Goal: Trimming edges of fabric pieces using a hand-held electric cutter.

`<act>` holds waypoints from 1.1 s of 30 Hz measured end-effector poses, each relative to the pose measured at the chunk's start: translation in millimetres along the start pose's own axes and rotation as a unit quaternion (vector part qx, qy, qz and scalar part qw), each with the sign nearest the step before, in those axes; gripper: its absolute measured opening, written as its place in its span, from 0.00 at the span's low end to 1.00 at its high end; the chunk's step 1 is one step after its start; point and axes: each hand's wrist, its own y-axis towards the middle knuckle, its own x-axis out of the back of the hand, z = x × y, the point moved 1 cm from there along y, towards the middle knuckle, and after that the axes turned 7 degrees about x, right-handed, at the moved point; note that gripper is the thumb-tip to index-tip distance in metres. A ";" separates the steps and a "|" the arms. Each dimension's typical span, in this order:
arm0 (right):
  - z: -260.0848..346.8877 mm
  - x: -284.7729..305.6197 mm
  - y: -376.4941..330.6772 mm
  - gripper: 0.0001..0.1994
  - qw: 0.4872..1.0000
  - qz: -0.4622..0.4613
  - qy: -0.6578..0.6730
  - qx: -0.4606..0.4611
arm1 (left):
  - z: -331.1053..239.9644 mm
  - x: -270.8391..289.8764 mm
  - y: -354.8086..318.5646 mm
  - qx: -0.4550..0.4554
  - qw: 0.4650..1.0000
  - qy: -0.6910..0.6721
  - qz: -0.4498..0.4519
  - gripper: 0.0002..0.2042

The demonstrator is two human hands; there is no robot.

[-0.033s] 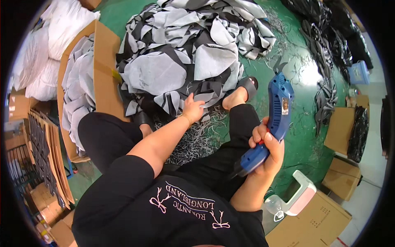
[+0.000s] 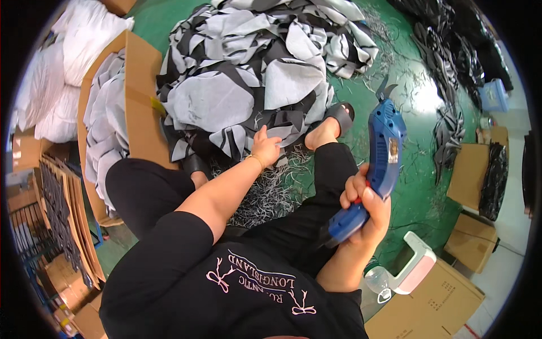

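Note:
My right hand (image 2: 367,209) is wrapped round the blue handle of a pair of electric scissors (image 2: 385,138), held up on the right. Their dark blades point away from me, apart from the cloth. At the near edge of a big heap of grey and black fabric pieces (image 2: 212,99), my left hand (image 2: 266,150) reaches down with thumb and index finger spread. Its other fingers are partly hidden, and I see nothing held in it. Thin grey cut strips (image 2: 262,198) lie heaped on the floor below that hand, between my legs.
On the left stands a cardboard box (image 2: 144,96) filled with fabric pieces, beside white sacks (image 2: 93,48). Black bags (image 2: 466,62) line the far right. Near my right elbow are a clear plastic bottle (image 2: 377,279), a white-and-pink device (image 2: 415,268) and flat cardboard (image 2: 432,302).

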 end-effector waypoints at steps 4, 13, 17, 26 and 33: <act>9.6 -2.5 4.5 0.29 1.000 0.003 -0.004 -0.012 | -4.3 -20.5 28.0 0.027 0.994 0.088 0.060 0.15; 2.9 -12.0 5.8 0.28 1.000 0.019 -0.022 -0.011 | 63.0 -9.9 31.6 0.254 0.910 -0.301 0.132 0.17; -7.2 -5.3 3.5 0.25 0.999 0.017 -0.046 0.012 | 36.5 62.5 -3.2 0.151 0.769 -0.621 0.017 0.07; -44.0 -35.5 -7.1 0.21 0.970 0.120 -0.202 0.065 | 19.8 219.5 -113.2 0.005 0.735 -0.675 -0.071 0.05; -73.1 -73.0 -26.2 0.25 0.920 0.108 -0.363 0.098 | 15.6 239.0 -182.7 -0.103 0.746 -0.649 0.109 0.09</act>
